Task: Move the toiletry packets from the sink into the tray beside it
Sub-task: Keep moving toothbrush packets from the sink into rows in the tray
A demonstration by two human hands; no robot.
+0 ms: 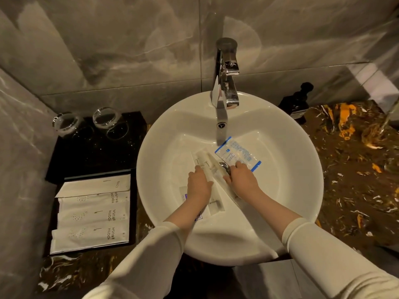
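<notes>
Down at the bottom of the sink [280, 190], our left hand [199, 187] and right hand [243, 182] press spread fingers on long white packets [207, 162]; whether either pinches one, we cannot tell. Slick wrappers could slip toward the drain, and the blue-edged packet [238, 153] may get missed before the tray [132, 212].

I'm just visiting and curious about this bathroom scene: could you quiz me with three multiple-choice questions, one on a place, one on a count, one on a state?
1. Where is the tray relative to the sink?
A. On the person's left
B. On the person's right
C. Behind the tap

2. How many drinking glasses stand behind the tray?
A. One
B. Two
C. Four

3. What are the hands doing?
A. Resting on the counter
B. Turning the tap
C. Both down in the basin on the packets

Answers:
1. A, it lies on the counter left of the basin.
2. B, two clear glasses show.
3. C, left hand and right hand touch the long white packets.
</notes>
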